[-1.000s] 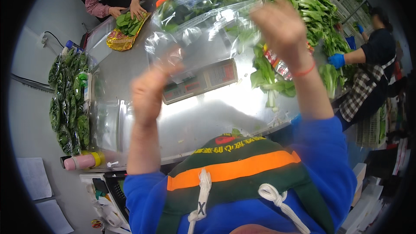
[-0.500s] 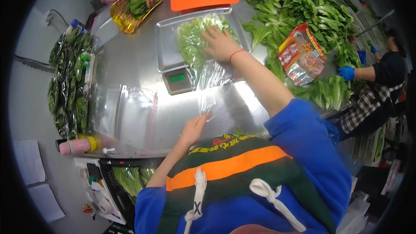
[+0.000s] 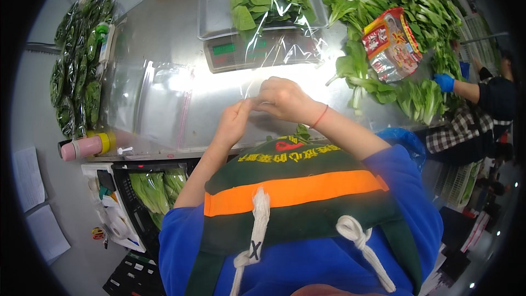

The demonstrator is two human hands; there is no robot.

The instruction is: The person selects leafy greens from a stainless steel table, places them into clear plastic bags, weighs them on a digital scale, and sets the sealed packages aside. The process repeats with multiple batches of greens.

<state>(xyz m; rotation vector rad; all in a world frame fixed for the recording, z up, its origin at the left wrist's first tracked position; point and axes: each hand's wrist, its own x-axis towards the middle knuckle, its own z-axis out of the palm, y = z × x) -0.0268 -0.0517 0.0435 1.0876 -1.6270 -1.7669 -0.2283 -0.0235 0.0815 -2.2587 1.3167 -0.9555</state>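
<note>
A clear plastic bag (image 3: 287, 49) with green leafy vegetables (image 3: 268, 1) in its far end lies on the metal tray (image 3: 212, 6) of a weighing scale. Its loose near end stretches over the scale's display panel (image 3: 224, 49) toward me. My left hand (image 3: 232, 122) and my right hand (image 3: 286, 100) meet in front of the scale, both closed with fingertips pinched together on the bag's near end. The exact edge between the fingers is hard to see.
Flat clear bags (image 3: 159, 104) lie on the steel table to the left, near a pink bottle (image 3: 82, 147) and a row of bagged greens (image 3: 76, 71). Loose leafy greens (image 3: 394, 0) and a red printed package (image 3: 392, 44) cover the right, where a co-worker's blue-gloved hand (image 3: 444, 82) rests.
My right hand has left the bagged greens and come back toward me, joining my left hand at the bag's near end. The view has shifted, so the scale sits higher.
</note>
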